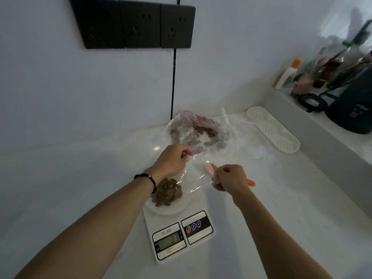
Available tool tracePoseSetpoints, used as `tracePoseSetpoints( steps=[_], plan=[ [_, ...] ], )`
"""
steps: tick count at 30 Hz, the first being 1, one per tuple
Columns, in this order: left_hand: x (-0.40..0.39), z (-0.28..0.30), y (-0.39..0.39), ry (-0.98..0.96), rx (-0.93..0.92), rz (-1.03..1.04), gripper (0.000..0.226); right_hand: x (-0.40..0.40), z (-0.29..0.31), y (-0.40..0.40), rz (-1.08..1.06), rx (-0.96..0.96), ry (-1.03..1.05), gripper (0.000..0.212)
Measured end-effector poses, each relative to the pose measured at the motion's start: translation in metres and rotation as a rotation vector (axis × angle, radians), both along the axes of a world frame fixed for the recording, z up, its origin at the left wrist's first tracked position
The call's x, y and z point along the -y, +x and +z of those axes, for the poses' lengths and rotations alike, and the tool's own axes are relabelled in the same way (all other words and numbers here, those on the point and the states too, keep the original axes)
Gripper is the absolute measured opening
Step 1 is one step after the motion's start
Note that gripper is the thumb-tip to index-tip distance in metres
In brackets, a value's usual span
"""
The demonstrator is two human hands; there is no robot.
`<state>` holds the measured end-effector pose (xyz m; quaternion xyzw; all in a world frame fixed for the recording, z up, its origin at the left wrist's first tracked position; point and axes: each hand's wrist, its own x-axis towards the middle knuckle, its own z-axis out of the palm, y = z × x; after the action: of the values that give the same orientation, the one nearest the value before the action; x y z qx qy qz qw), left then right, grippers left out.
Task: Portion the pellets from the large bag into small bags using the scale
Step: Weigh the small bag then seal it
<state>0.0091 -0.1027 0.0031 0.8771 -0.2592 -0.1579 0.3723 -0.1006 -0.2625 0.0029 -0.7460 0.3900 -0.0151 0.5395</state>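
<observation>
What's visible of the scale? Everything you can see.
The scale is a flat white plastic kitchen scale lying on the pale counter, turned slightly askew. Its near end has a lit grey display, digits too blurred to read, beside a black panel with three round buttons. Its round white platform carries a clear small bag with a heap of brown pellets. The left forearm crosses above it.
</observation>
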Motion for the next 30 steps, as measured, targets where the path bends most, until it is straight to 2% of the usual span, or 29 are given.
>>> tracePoseSetpoints(
  steps=[3,8,14,17,22,30],
  plan=[
    [-0.003,-0.001,-0.002,0.046,0.095,-0.002,0.017,0.001,0.0,-0.002,0.07,-0.021,-0.157,0.025],
    [-0.027,0.003,-0.034,0.099,0.297,0.062,0.024,0.002,0.008,-0.015,0.196,-0.046,-0.395,0.028],
    [-0.065,0.0,-0.117,0.144,0.587,0.159,0.038,-0.017,0.009,-0.065,0.471,0.112,-0.799,0.037],
    [-0.083,-0.009,-0.16,0.25,0.633,0.206,0.042,-0.024,0.004,-0.094,0.604,0.168,-0.967,0.04],
    [-0.103,-0.013,-0.207,0.382,0.567,0.3,0.053,-0.032,0.006,-0.13,0.715,0.143,-0.991,0.047],
    [-0.113,-0.015,-0.241,0.404,0.56,0.335,0.058,-0.044,0.007,-0.155,0.761,0.192,-0.985,0.047]
  ],
)
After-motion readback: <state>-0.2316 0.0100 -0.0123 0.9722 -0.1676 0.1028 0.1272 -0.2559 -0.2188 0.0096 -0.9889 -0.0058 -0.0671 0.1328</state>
